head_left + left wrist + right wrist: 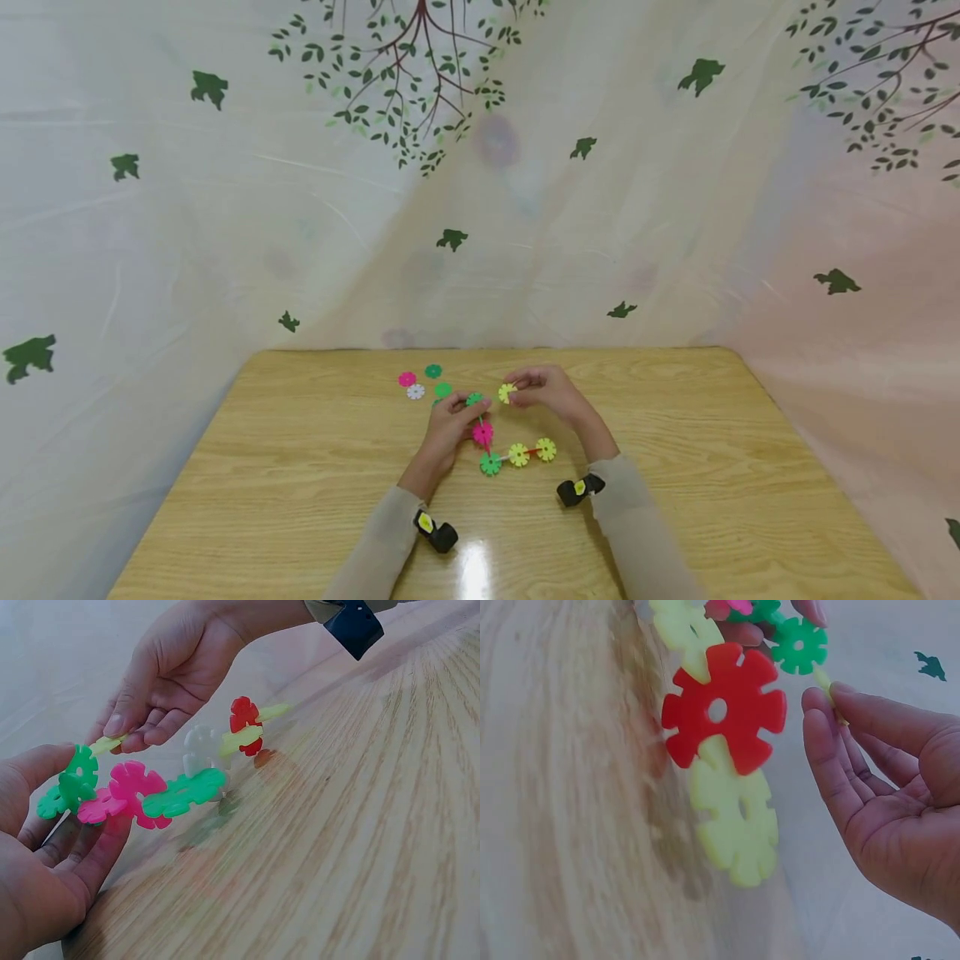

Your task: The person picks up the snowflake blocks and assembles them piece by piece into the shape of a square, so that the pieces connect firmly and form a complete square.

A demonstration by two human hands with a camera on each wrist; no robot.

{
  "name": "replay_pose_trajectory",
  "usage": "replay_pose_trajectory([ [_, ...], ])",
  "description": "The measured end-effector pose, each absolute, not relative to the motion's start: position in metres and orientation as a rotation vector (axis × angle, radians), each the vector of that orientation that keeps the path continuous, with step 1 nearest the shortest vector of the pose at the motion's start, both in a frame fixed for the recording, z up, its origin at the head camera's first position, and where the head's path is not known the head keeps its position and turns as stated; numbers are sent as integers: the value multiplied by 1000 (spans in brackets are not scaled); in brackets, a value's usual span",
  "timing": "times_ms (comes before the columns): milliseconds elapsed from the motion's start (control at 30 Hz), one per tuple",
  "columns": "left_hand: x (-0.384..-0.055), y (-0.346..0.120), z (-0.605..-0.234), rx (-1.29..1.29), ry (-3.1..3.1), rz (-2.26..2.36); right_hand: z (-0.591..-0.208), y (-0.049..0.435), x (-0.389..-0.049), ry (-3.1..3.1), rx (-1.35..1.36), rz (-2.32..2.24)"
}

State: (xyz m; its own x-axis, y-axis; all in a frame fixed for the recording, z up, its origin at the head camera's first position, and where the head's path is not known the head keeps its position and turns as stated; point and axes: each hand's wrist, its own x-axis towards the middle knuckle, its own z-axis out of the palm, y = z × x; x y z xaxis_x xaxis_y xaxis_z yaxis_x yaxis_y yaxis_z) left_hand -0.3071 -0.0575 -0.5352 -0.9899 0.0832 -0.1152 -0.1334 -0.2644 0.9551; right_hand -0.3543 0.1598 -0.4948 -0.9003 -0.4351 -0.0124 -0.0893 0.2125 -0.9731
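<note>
My left hand [444, 432] grips one end of a bent chain of slotted, flower-shaped plastic discs, with the thumb against a green disc [85, 759]. From there the chain runs through pink discs [136, 780], another green disc [184, 795], a white disc [198, 742], a yellow disc [513, 458] and a red disc [751, 694] to a yellow disc [735, 840] at the far end. My right hand [553, 390] pinches a loose yellow disc [504, 393] between thumb and fingertips. In the right wrist view its edge is right at the rim of the chain's green end disc.
Beyond the left hand, loose discs lie on the wooden table [300, 467]: a pink disc [407, 379], a white disc [416, 392] and several green discs [442, 389], one partly hidden by the hand. A pale printed cloth [360, 275] hangs behind the table's far edge.
</note>
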Motion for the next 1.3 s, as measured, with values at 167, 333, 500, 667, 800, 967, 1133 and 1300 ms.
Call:
replay_pose_trajectory([
  [167,-308,-57,-534,-82,1815,2396,-495,156,-351,2225,-497,-1729],
  [333,-310,-56,-536,-85,1837,2387,-493,152,-349,2242,-483,-1750],
  [500,-311,-56,-535,-84,1853,2379,-495,150,-350,2247,-485,-1795],
  [667,-310,-56,-536,-77,1840,2385,-498,148,-349,2246,-449,-1844],
  [800,-310,-55,-537,-74,1844,2391,-498,148,-347,2247,-420,-1879],
  [967,-309,-55,-536,-72,1856,2390,-500,146,-346,2263,-406,-1900],
  [1133,-309,-56,-536,-82,1868,2382,-501,144,-345,2243,-386,-1927],
  [1300,-308,-56,-536,-87,1878,2373,-502,144,-345,2235,-392,-1944],
])
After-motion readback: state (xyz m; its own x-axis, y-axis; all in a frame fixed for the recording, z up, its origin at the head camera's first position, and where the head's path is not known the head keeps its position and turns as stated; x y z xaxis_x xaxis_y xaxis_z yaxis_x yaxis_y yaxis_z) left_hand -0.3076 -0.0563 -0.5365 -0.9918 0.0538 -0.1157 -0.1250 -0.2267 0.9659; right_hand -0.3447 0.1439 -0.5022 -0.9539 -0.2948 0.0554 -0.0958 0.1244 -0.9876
